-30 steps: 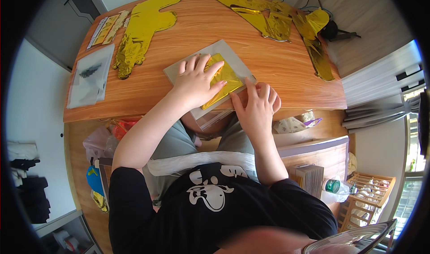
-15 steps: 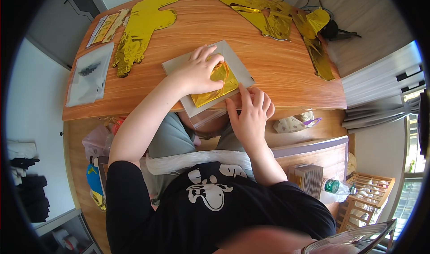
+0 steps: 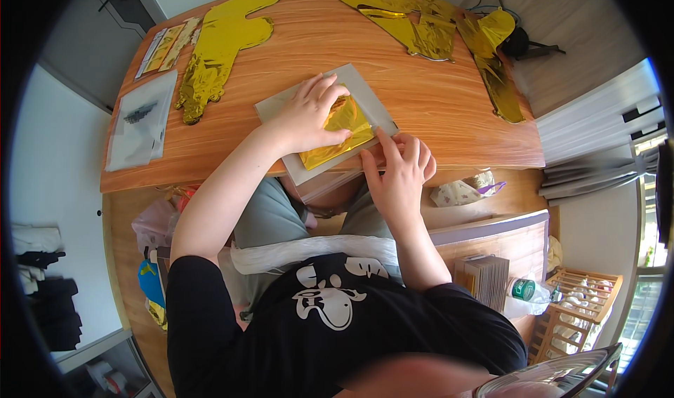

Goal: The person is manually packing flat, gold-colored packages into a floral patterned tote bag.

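Note:
A folded packet of shiny gold foil [image 3: 353, 119] lies on a flat grey board [image 3: 360, 86], which is set at a slant by the table's near edge. A clear plastic flap [image 3: 324, 186] sticks out past that edge below the board. Resting on the foil is my left hand [image 3: 303, 123], fingers spread and thumb apart, covering its left part. My right hand [image 3: 400, 177] is at the foil's right corner. Its index fingertip touches there, and its thumb stands apart near the table edge.
Flat gold foil balloons lie on the table at back left [image 3: 223, 43] and back right [image 3: 428, 29]. Printed cards [image 3: 166, 47] and a clear bag with small dark bits [image 3: 144, 128] sit at left. A cardboard stack [image 3: 484, 280] and a bottle [image 3: 521, 289] are at my right.
My right hand has shifted slightly to the right. My left hand stays on the foil, nearly unmoved.

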Demonstrator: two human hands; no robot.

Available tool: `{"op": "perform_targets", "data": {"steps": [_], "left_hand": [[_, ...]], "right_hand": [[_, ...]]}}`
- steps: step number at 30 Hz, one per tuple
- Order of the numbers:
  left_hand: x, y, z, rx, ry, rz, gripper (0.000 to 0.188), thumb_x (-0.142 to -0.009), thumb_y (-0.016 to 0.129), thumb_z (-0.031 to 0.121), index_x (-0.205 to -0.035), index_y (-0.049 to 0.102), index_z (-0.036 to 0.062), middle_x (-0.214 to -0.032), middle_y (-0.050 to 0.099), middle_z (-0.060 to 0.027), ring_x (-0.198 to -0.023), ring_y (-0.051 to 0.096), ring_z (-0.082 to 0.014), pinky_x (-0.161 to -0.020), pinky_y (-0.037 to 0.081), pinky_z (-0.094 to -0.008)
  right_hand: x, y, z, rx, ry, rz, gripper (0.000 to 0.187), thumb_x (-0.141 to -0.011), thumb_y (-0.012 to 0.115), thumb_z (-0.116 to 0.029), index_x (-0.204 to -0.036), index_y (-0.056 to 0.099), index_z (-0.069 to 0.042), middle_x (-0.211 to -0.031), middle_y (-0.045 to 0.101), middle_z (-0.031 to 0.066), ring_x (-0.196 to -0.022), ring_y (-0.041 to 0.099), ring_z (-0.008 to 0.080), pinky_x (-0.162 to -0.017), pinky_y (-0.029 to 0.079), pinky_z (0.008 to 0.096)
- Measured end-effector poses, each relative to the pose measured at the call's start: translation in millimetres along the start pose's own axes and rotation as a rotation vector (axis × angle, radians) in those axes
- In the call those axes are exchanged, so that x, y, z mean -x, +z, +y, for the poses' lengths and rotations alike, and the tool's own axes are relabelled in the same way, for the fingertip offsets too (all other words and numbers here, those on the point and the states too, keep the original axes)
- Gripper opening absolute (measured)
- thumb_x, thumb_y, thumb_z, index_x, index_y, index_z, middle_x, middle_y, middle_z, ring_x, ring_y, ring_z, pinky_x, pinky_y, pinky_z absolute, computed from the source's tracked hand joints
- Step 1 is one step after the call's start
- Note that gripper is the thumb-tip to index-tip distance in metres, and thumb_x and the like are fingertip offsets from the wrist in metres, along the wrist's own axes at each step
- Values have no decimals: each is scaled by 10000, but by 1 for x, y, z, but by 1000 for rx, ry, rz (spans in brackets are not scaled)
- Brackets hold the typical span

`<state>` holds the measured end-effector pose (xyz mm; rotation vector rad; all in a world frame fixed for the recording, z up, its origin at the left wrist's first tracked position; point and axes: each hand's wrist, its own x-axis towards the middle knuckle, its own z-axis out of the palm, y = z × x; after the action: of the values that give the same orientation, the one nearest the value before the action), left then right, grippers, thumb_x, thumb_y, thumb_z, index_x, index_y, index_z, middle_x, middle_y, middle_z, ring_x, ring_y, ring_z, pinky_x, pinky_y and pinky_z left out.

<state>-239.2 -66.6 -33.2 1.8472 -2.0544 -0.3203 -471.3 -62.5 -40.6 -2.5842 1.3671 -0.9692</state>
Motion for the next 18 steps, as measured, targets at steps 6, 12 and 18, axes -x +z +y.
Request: {"op": "perform_targets", "data": {"steps": [6, 12, 18], "left_hand": [[-1, -4, 7, -61, 13, -16, 596, -876, 716, 470, -1376, 478, 249, -1642, 236, -185, -1537, 168, -384, -1234, 228, -495], [0, -1, 3, -64, 4, 9, 640, -878, 709, 477, -1401, 460, 205, -1638, 249, -182, -1538, 175, -370, -1239, 221, -483], [0, 0, 2, -76, 4, 15, 769, -871, 711, 481, -1479, 402, 127, -1628, 269, -179, -1536, 192, -341, -1246, 220, -456]], "right_hand": [[2, 3, 0, -36, 5, 21, 402, -897, 713, -308, -1256, 693, -128, -1163, 565, 76, -1178, 462, 308, -1049, 262, 478], [13, -2, -5, -67, -175, 5, 397, -867, 736, -264, -1237, 697, -124, -1218, 598, 91, -1173, 512, 291, -1061, 279, 461], [15, 0, -8, -271, -456, -191, 511, -848, 743, -309, -1308, 644, -109, -1342, 575, 110, -1271, 514, 321, -1087, 352, 486]]}}
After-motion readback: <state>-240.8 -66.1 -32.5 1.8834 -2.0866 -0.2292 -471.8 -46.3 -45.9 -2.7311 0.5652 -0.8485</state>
